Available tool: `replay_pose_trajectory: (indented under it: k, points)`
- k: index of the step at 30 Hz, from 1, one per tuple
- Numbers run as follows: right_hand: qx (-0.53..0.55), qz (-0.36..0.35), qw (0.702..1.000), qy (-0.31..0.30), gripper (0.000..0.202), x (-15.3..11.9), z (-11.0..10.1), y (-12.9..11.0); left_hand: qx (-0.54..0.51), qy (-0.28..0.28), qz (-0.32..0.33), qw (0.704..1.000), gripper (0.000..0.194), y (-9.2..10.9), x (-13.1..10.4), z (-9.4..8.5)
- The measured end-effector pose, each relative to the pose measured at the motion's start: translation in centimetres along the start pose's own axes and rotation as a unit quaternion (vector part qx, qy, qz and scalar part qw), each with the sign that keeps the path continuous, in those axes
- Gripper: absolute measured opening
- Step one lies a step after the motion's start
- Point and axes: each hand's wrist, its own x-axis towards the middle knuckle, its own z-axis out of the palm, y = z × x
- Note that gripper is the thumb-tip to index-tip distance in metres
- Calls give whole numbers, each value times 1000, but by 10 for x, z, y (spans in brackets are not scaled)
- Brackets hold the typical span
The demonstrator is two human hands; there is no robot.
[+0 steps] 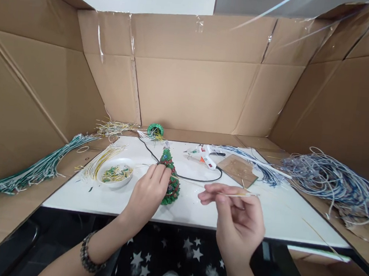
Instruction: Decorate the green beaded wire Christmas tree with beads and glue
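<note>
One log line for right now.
left hand: at green-and-red conical tree | right hand: holding thin pale strand | white round bowl: left of tree

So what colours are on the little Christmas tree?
The little Christmas tree is mostly green with red bands; the head view shows it best.

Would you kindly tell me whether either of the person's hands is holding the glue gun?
No, the glue gun lies on the white tabletop, apart from both the left hand and the right hand.
</note>
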Motion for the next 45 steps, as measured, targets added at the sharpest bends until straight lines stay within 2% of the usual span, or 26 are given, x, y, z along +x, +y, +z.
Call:
replay_pose_trajectory:
  k: [5, 8, 11, 15, 20, 26, 29, 36, 41, 45]
  points:
    - [-49, 13, 999, -7, 6, -6, 9, 19, -96, 52, -12, 994, 15, 0, -10, 11]
    - [-44, 19, 999, 6, 6, -5, 13, 29, -159, 83, -44, 983, 11, 0, -12, 17]
    - [-31, 16, 999, 16, 6, -2, 15, 32, -183, 118, -75, 973, 9, -1, -12, 22]
    - [-41, 5, 999, -2, 7, 4, 18, 31, -201, 147, -97, 964, 8, 1, -11, 25]
    - [-98, -40, 994, -2, 8, 9, 19, 35, -251, 158, -157, 942, 7, 3, -10, 26]
    - [-115, -55, 992, 15, 10, 11, 19, 40, -274, 159, -180, 931, 8, 5, -13, 23]
    - [-116, -60, 991, 7, 11, 10, 20, 38, -275, 156, -178, 932, 4, 7, -15, 25]
    - [-139, -78, 987, -12, 18, 3, 17, 36, -247, 142, -155, 946, 8, 10, -15, 29]
    - [-93, -63, 993, -40, 23, -5, 17, 36, -210, 133, -127, 960, 8, 9, -13, 28]
    - [-76, -70, 992, -73, 26, -8, 18, 37, -202, 137, -131, 961, 8, 8, -13, 29]
